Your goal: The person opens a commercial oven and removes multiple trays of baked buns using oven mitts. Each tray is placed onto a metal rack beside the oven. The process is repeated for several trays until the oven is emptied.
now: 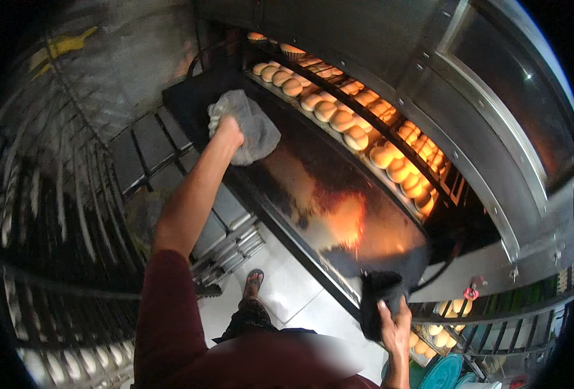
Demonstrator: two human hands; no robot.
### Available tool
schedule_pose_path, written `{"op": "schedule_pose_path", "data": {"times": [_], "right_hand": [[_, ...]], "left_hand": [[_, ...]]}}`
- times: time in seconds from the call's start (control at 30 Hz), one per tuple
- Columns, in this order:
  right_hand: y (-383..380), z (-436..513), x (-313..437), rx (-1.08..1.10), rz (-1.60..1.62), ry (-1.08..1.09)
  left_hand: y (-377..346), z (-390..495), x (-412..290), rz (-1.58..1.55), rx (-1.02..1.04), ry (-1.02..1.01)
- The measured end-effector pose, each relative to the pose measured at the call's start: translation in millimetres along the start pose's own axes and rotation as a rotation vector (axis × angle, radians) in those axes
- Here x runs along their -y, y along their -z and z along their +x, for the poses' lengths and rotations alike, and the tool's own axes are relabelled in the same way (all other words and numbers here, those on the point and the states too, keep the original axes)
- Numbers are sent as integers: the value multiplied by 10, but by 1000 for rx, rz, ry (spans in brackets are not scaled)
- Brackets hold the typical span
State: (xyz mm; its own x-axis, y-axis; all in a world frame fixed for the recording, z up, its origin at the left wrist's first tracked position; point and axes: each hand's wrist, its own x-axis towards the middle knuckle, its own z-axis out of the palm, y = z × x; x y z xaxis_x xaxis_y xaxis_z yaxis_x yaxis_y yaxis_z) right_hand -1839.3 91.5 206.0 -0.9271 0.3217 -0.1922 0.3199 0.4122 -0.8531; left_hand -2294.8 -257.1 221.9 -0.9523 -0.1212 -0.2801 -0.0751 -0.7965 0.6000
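An oven's door is folded down, its dark inner face reflecting an orange glow. Behind it, rows of round bread buns stand on trays in the lit chamber. My left hand is closed on a grey cloth over the door's left part; the cloth hides most of the fingers. At the door's near right corner, my right hand grips a black cloth or mitt, with the thumb and a finger showing on it.
Tall metal racks fill the left side, with pale rolls low down. Another rack with baked buns stands at the lower right, near teal lids. A curved door handle juts out right. My sandalled foot is on the tiled floor.
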Motion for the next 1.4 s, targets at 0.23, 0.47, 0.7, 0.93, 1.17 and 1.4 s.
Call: {"op": "schedule_pose_path", "data": {"times": [0.23,0.47,0.7,0.93,1.17,1.4], "right_hand": [[-646,439,282,-224,-493,274],[-735,515,318,-321,-449,214],[-762,1117,960,-397,80,-292],[-1406,3131,1745,35,1007,-49],[-1813,3893,2110,125,1299,-63],[-1537,3605,1815,3,1164,-66]], "left_hand": [[-905,1936,-162,-25,15,15],[-1232,2940,-80,-28,42,77],[-1297,2993,-73,24,115,146],[-1045,2219,283,89,226,289],[-543,1372,762,911,439,-97],[-344,310,634,52,198,439]]}}
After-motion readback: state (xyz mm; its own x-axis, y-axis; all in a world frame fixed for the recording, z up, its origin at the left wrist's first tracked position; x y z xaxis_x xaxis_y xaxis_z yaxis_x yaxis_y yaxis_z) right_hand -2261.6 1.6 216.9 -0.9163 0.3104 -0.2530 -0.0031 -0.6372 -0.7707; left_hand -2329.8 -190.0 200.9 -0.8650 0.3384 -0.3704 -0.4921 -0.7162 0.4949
